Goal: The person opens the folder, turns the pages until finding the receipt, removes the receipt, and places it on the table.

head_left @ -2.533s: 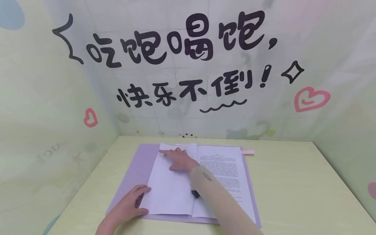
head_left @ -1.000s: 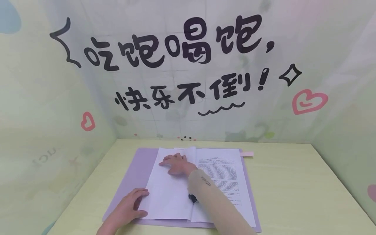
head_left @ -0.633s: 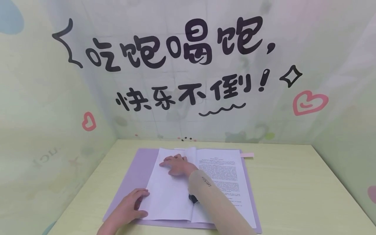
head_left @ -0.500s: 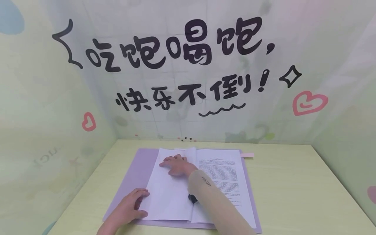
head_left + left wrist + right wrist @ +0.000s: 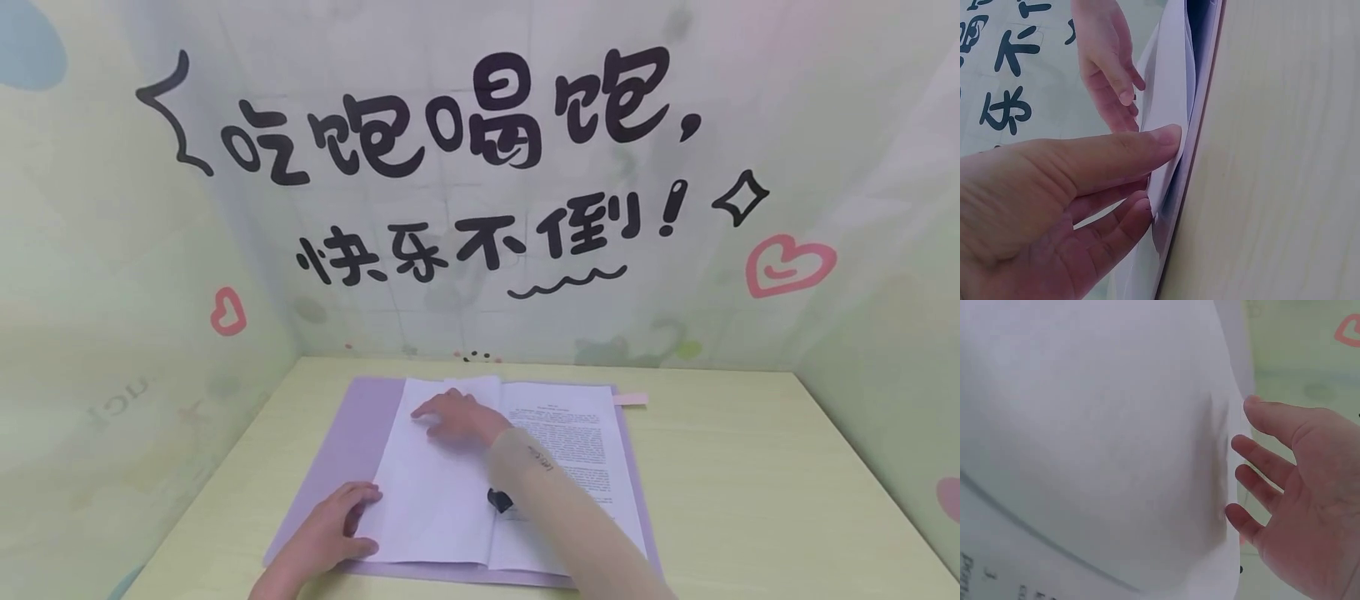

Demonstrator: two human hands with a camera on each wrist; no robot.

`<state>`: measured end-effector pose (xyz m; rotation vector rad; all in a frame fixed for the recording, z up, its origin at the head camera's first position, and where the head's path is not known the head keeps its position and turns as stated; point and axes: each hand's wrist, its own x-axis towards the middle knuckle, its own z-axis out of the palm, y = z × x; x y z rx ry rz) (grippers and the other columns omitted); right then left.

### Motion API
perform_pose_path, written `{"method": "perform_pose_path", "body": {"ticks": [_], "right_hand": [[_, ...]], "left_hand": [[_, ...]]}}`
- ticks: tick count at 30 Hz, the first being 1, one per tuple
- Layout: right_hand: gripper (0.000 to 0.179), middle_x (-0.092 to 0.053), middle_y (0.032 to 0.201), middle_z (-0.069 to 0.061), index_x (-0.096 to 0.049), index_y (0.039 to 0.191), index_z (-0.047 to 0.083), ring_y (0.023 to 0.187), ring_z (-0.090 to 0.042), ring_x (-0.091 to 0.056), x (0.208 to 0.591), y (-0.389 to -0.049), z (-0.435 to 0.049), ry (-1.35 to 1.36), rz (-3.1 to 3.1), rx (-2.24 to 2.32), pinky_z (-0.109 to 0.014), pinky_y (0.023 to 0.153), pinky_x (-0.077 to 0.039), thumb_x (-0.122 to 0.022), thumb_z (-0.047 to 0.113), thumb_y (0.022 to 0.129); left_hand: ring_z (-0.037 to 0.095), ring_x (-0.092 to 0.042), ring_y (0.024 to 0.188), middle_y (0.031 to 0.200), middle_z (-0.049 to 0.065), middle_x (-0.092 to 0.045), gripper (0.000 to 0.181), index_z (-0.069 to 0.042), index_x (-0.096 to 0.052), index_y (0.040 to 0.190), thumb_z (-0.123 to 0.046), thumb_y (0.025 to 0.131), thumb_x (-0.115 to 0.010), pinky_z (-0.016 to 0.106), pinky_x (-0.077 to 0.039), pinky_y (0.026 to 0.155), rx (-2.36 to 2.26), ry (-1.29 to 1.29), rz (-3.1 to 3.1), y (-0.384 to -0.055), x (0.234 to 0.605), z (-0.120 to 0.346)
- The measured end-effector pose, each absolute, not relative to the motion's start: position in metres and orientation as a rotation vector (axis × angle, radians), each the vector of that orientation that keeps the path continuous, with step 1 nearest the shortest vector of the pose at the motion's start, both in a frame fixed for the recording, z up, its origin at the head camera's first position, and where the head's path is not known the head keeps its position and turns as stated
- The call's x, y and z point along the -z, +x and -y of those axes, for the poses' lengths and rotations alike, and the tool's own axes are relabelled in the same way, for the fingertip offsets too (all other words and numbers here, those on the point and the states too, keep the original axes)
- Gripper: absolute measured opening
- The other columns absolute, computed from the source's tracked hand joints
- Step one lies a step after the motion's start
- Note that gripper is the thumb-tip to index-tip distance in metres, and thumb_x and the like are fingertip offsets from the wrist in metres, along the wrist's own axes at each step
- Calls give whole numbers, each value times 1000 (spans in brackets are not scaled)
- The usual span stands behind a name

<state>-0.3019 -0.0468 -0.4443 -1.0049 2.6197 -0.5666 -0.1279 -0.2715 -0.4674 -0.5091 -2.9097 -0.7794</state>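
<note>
A purple folder (image 5: 356, 433) lies open on the table, with a blank white page (image 5: 435, 508) turned to the left and a printed page (image 5: 573, 442) on the right. My left hand (image 5: 326, 525) is arched at the blank page's lower left corner; in the left wrist view the thumb (image 5: 1163, 139) rests on the paper near its lower edge, fingertips at the side edge. Over the upper part of that page my right hand (image 5: 457, 417) is spread, nothing in it. The right wrist view shows its fingers (image 5: 1263, 456) slightly apart from the paper, above a soft shadow.
A pink tab (image 5: 632, 399) sticks out at the folder's upper right. Below the right sleeve (image 5: 570, 508) a small black thing (image 5: 499, 500) shows over the pages. Behind the pale wooden table (image 5: 750, 483) stands a printed curtain (image 5: 465, 317), with further walls left and right.
My right hand slid down the blank page earlier, then paused; now it has risen a little from the paper, its forearm shifting right. The left hand has stayed at the lower left corner.
</note>
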Motion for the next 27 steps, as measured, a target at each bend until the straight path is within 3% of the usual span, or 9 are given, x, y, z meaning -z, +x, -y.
{"method": "perform_pose_path", "body": {"ticks": [7,16,27], "right_hand": [[39,-53,147,4,-56,139,28,140,-22,-42,426,-303,35,-1051,-2632,669,-52,121,-29,-56,24,101],[40,-54,147,1,-55,141,21,142,-18,-44,411,-306,-2,-1052,-2651,904,-39,121,-35,-56,18,101],[44,-54,147,-5,-53,141,17,135,-29,-49,392,-304,-61,-939,-2719,1142,-50,114,-43,-59,15,98]], "left_hand": [[39,-58,120,128,10,-64,59,-8,-65,117,-21,65,-88,52,-46,104,806,-461,2950,-127,468,271],[39,-58,119,127,11,-64,58,-7,-65,117,-20,65,-88,51,-47,104,793,-464,2938,-127,470,270],[38,-59,117,127,10,-65,59,-7,-65,117,-20,64,-89,49,-49,102,789,-487,2914,-126,471,269]]}}
